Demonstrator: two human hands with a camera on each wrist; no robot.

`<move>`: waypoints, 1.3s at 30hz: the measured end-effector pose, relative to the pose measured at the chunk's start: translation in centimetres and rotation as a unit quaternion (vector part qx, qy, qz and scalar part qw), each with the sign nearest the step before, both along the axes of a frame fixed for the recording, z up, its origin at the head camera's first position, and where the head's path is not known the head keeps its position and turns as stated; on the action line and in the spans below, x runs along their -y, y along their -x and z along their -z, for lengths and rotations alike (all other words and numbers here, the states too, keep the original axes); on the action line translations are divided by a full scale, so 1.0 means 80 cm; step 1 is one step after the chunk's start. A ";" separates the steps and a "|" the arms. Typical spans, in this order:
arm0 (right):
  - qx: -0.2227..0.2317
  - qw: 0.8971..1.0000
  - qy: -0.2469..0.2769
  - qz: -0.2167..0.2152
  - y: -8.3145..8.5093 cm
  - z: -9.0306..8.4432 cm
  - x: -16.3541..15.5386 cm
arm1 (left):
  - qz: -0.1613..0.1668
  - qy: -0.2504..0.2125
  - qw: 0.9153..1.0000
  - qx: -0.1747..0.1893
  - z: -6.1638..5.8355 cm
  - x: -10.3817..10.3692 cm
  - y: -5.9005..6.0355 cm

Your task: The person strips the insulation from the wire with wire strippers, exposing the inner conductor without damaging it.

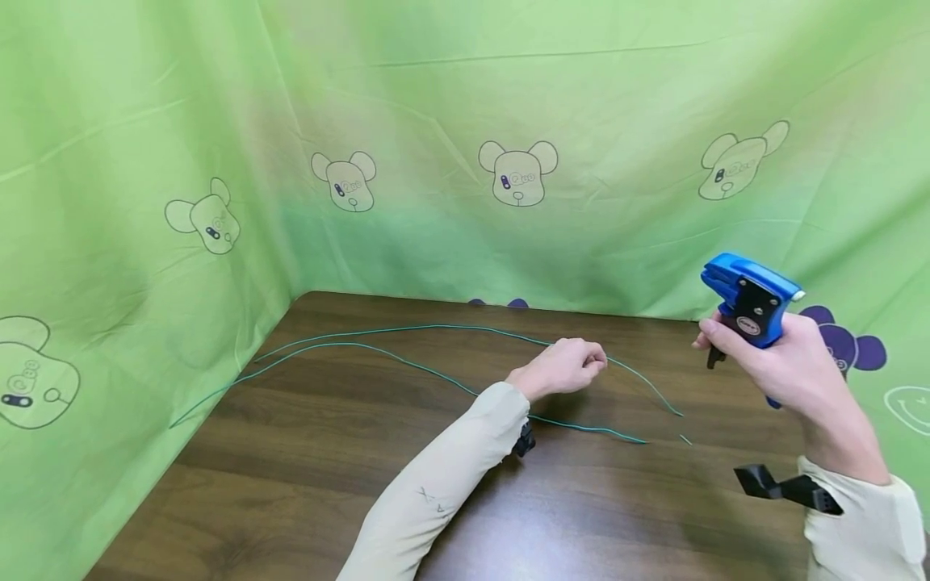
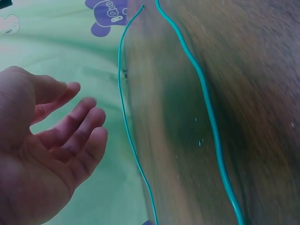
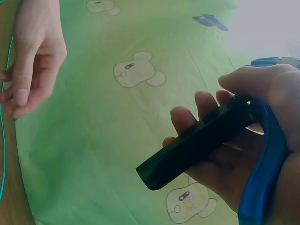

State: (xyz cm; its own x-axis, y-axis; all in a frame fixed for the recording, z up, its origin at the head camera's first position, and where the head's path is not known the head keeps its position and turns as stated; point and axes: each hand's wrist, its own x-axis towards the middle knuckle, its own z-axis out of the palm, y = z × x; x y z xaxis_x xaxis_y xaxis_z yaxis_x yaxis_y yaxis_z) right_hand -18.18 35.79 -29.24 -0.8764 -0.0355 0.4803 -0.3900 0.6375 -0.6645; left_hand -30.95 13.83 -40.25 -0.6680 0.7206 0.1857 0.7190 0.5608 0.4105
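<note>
Right hand [image 1: 788,367] gripping blue tool [image 1: 748,303], green wire [image 1: 407,363] beside left hand [image 1: 563,367]

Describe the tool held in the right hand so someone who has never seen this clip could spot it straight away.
Start at the dark wooden table ringed by a green cloth with bear outlines. Above its right end, the right hand grips a pistol-shaped tool clear of the surface. It is bright blue with a black trigger lever, unlike the thin green wire lying on the table by the left hand.
</note>
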 end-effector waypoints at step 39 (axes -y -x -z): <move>0.110 0.992 0.025 0.048 0.002 -0.002 -0.003 | -0.110 0.140 0.983 -0.032 0.023 -0.064 -0.013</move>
